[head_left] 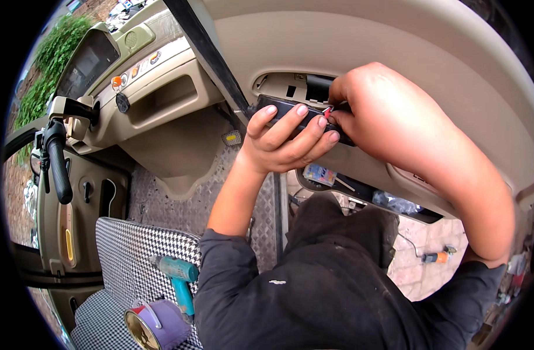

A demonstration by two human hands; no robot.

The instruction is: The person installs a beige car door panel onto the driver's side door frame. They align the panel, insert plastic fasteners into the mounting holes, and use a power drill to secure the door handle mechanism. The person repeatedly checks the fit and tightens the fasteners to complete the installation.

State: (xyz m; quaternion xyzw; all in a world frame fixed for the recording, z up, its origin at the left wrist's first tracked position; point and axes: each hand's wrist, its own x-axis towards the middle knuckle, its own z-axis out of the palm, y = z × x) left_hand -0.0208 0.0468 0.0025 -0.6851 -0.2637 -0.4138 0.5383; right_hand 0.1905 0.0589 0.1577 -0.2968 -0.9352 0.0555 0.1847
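Note:
My left hand (pixel 287 140) is curled around a long black plastic panel (pixel 281 105), fingertips resting over its upper face. This panel sits just below a recess (pixel 273 81) in the beige door trim (pixel 337 35). Inside the recess is a black block (pixel 318 87) and some small slots. My right hand (pixel 366 96) is bent in at the recess's right end, thumb and fingers pinched close to a small red piece (pixel 327 112), perhaps a wire or connector. Its fingertips are partly hidden, so what exactly they grip is unclear.
A teal cordless drill (pixel 182 286) and a purple bucket (pixel 172 326) rest on the checked seat (pixel 144 239). Below my hands, a door pocket (pixel 366 195) holds small packets. Handlebar (pixel 58 163) and dashboard (pixel 162 93) are at left. An orange-and-black tool (pixel 435 256) lies on the paving.

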